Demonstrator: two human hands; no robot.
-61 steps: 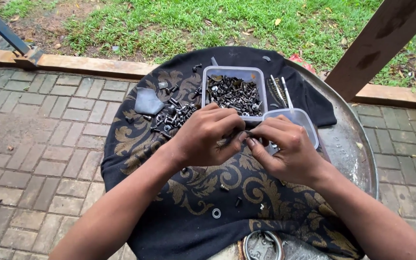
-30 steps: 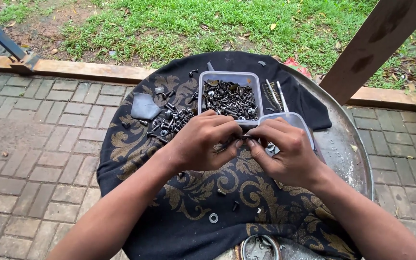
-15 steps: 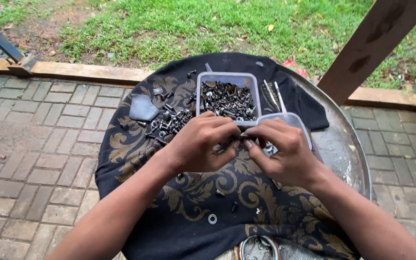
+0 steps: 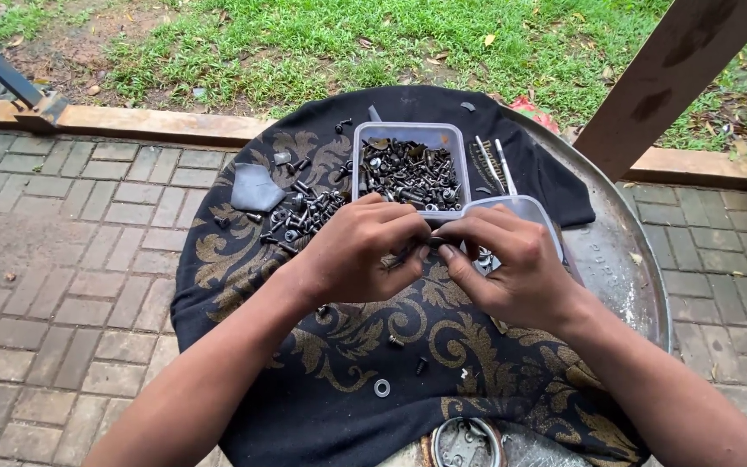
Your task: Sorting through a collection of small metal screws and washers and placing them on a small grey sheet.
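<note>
My left hand (image 4: 360, 251) and my right hand (image 4: 512, 264) meet over a black cloth with gold scrollwork (image 4: 304, 346). Both pinch a small dark metal piece (image 4: 430, 245) between their fingertips; what kind of piece it is stays unclear. Just behind the hands stands a clear plastic tub (image 4: 408, 134) full of dark screws and bolts. A second clear tub (image 4: 529, 212) sits partly hidden under my right hand. A loose pile of screws (image 4: 304, 212) lies on the cloth left of the tubs.
The cloth covers a round metal tabletop (image 4: 633, 268). A washer (image 4: 381, 387), a few stray screws (image 4: 408, 355) and a metal ring (image 4: 467, 441) lie near the front. A grey shard (image 4: 254, 188) lies at the left. A wooden post (image 4: 659, 86) rises at right. Brick paving and grass surround the table.
Both hands stay together over the cloth, fingers shifting slightly on the small piece. The view has drifted a little.
</note>
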